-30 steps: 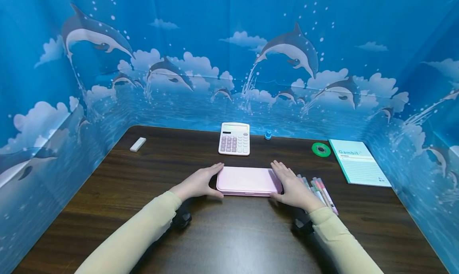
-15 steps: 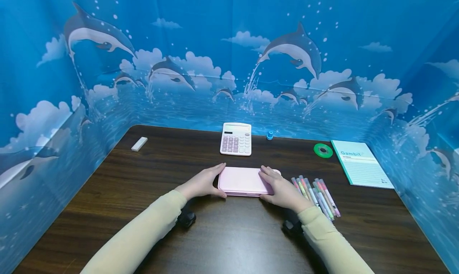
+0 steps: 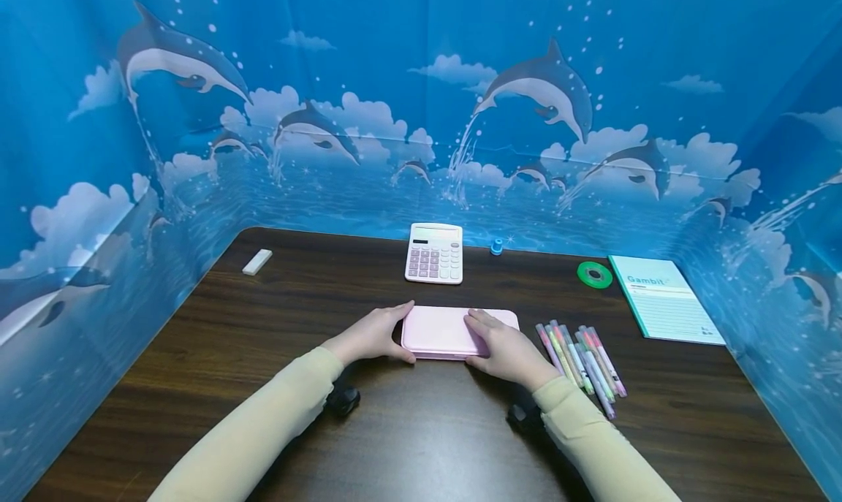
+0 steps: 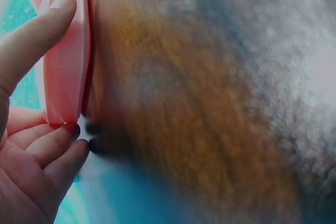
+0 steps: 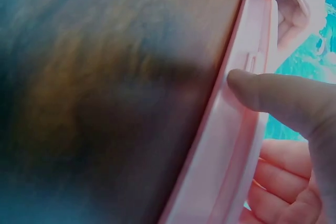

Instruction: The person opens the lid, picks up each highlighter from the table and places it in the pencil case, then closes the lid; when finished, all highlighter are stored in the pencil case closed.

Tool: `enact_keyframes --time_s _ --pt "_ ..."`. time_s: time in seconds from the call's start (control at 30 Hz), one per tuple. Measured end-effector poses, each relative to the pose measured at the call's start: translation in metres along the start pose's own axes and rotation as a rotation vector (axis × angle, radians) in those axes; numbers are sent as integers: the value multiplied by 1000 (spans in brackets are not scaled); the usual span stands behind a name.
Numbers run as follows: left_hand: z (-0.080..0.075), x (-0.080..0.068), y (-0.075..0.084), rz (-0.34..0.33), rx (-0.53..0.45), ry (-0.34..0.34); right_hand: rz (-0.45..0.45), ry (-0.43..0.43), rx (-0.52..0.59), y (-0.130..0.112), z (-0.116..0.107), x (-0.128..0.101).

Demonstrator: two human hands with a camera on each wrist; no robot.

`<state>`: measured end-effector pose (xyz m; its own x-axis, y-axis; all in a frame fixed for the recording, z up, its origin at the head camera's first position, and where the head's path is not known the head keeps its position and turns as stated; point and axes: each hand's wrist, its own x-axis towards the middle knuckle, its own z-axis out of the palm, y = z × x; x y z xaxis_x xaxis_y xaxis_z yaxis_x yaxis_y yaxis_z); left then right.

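Holding a shut pink case [image 3: 442, 332] near the front middle of the desk [image 3: 197, 356], both hands work its edges. The left hand [image 3: 368, 336] clasps the case's left end, thumb on the near side and fingers curled round the far corner; the left wrist view shows the thumb [image 4: 31, 40] laid along the case's edge [image 4: 65, 66]. The right hand [image 3: 505, 350] lies over the right half of the lid with its fingers on top, and in the right wrist view its thumb [image 5: 273, 95] presses the front edge just beside a small latch [image 5: 251, 62].

By the look of it, the lid is still closed flat and the catch not yet sprung, so the opening is barely begun.

Just right of the case lies a row of markers [image 3: 582, 357], none inside it. Farther back stand a calculator [image 3: 434, 253], a small blue thing [image 3: 496, 247], a green tape roll [image 3: 595, 275] and a notepad [image 3: 664, 297]; a white eraser [image 3: 256, 261] lies far left.
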<state>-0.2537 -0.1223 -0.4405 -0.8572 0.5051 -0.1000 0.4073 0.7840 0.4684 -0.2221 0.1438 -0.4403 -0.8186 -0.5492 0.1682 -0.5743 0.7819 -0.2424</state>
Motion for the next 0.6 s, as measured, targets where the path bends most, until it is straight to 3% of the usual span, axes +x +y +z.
enact_keyframes --time_s 0.13,0.4,0.6 --pt "1 -1 -1 -8 10 -12 5 -9 -39 -7 -4 0" --pt "1 -2 0 -18 39 -6 -59 1 -221 -19 -3 2" --pt "3 -1 2 -21 52 3 -84 25 -227 -21 -2 4"
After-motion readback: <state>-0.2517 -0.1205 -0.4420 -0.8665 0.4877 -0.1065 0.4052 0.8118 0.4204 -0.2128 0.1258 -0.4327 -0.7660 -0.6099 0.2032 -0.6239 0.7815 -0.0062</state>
